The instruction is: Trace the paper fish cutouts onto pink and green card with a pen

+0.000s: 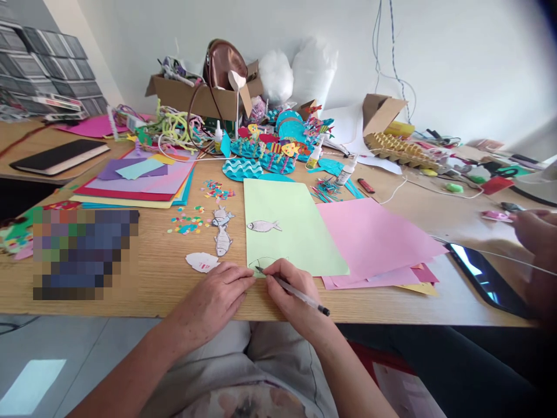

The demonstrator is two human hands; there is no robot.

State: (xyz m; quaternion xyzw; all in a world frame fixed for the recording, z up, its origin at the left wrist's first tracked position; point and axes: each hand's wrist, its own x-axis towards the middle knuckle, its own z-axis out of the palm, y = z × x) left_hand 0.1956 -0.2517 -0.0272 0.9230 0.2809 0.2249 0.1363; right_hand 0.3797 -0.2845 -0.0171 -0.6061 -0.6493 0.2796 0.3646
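Note:
My right hand (291, 293) grips a clear-barrelled pen (308, 301) with a dark end. Its tip touches a pale green sheet (287, 200) near the lower left corner, at a thin drawn fish outline (273, 259). My left hand (213, 296) lies flat by that corner, fingertips at the paper's edge, holding nothing. Higher on the sheet is a grey-white paper fish (264, 226). Left of the sheet are more fish cutouts (223, 239), partly overlapping. A white leaf-shaped cutout (202, 262) with reddish marks sits just above my left hand.
Pink sheets (369, 232) lie partly under the green one. Confetti dots (189, 222), stacked coloured paper (130, 186), and glue bottles (347, 171) surround it. Blue fish crafts (278, 154) stand behind. A phone (483, 276) and another person's blurred hand (539, 249) are at right.

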